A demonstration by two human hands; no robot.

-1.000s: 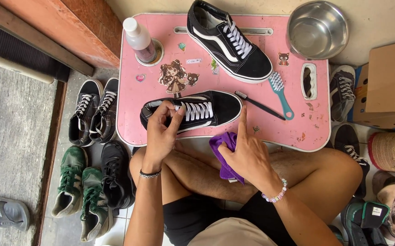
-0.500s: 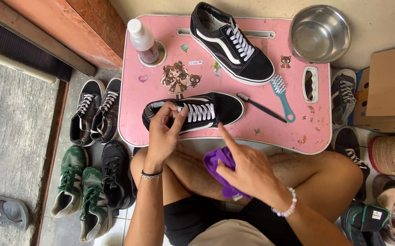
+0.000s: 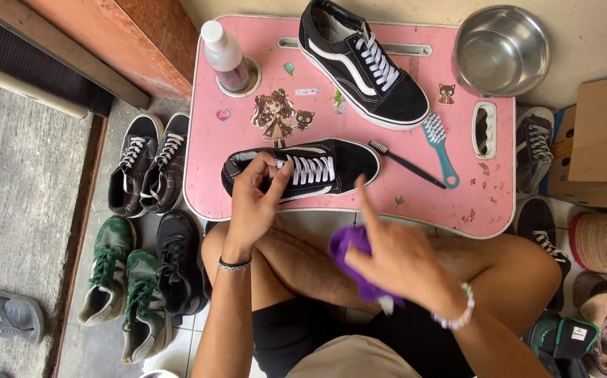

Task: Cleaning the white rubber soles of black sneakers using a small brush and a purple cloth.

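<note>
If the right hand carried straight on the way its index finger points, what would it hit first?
Probably the toe of the black sneaker at the pink table's near edge; the right hand, holding a purple cloth, points there, though depth is unclear.

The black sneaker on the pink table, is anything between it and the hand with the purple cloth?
Nothing visible. The right hand holds the purple cloth just below the black sneaker, with only bare table edge between. The left hand grips the sneaker's heel end, off to the side.
</note>
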